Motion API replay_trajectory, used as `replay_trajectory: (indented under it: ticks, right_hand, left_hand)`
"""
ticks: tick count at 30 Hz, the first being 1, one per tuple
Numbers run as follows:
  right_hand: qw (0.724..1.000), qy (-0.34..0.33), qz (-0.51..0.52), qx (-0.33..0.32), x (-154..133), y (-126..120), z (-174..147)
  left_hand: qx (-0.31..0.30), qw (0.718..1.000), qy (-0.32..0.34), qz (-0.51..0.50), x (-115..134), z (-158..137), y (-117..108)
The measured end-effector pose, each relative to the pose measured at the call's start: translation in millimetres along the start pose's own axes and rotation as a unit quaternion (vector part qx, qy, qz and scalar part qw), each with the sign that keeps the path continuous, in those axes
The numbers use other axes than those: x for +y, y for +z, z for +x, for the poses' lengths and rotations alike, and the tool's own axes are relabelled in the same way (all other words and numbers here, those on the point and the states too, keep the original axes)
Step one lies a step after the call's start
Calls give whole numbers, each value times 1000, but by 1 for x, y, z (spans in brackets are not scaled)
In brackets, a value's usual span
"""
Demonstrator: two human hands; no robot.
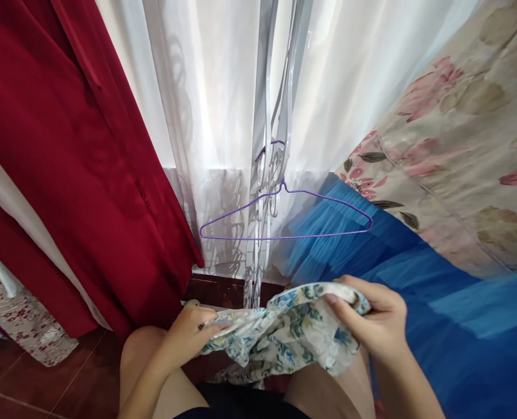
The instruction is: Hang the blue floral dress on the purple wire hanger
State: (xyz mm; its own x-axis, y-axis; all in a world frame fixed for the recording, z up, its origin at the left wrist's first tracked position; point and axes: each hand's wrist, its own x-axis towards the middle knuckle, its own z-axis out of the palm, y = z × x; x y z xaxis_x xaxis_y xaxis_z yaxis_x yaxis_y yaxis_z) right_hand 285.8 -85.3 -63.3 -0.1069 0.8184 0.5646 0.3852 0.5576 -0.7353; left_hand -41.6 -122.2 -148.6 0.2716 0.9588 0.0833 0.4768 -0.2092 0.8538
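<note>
A white garment with a blue, green and yellow floral print [293,331] is stretched between my hands, above my lap. My left hand [195,334] grips its left end, fingers closed on the cloth. At the right end, my right hand [374,317] pinches the banded edge, thumb on the near side. The middle of the garment sags in folds, and its lower part drops between my knees, partly hidden. Beyond my hands, a purple wire hanger [284,237] hangs with nothing on it from a white metal stand [262,256].
Red curtain cloth [123,203] hangs on the left, with white curtains [215,105] behind the stand. To the right are blue tulle [450,326] and a beige flowered cloth [468,145]. Dark red tiles [62,372] cover the floor.
</note>
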Motion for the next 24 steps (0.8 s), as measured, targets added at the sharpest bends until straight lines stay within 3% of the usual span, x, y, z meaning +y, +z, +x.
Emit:
replay_trajectory:
  ticks: [2, 4, 7, 9, 12, 15, 17, 21, 24]
  right_hand:
    - [996, -37, -54, 54, 8, -12, 14]
    - [992, -48, -90, 69, 17, -21, 29]
    - [991, -46, -122, 19, 34, -23, 51]
    - [989, -33, -139, -28, 45, -17, 63]
    - [988, 5, -148, -40, 57, -4, 78]
    - [986, 18, -154, -62, 64, 6, 87]
    - [984, 10, -155, -92, 66, 11, 88]
    - [984, 18, -149, -99, 67, 23, 77]
    - [983, 26, -153, -98, 65, 32, 66]
  left_hand:
    - [-14, 1000, 9, 23, -2, 5, -25]
    - [16, 1000, 25, 9, -5, 13, -50]
    - [117, 992, 52, -8, -11, 35, -85]
    - [163, 983, 66, 44, -14, 56, -104]
    - [229, 959, 89, 139, -10, 90, -121]
    - [288, 949, 89, 92, 8, 119, -123]
    - [296, 949, 92, 56, 27, 134, -117]
    - [281, 942, 143, 112, 73, 156, -93]
    - [298, 920, 210, 142, 100, 166, -72]
